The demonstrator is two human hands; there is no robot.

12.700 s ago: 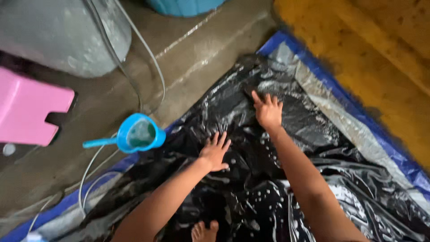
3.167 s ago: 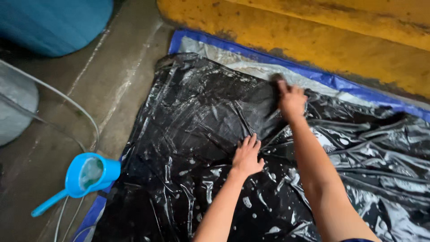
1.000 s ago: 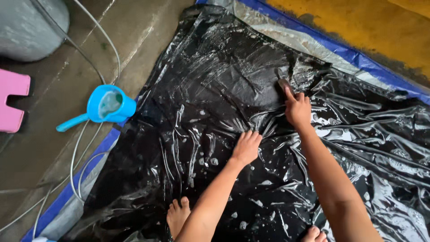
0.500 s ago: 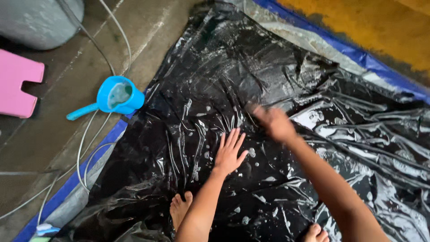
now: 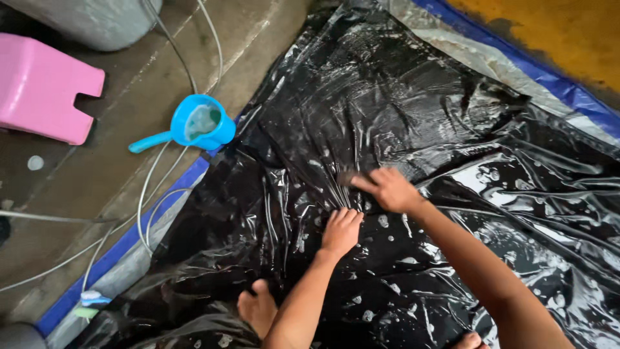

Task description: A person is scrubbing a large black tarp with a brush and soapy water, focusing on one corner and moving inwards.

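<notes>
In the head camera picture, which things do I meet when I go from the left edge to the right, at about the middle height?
Pink stool → blue scoop → left hand flat on the wet black sheet → right hand, also on the sheet.

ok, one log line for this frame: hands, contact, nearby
left hand flat on wet black plastic sheet | right hand rubbing it | blue dipper on floor

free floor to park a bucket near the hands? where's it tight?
Bare concrete floor lies between the grey drum and the black plastic sheet. Crowded: pink stool, blue dipper, hoses. Left hand and right hand press the wet sheet.
</notes>
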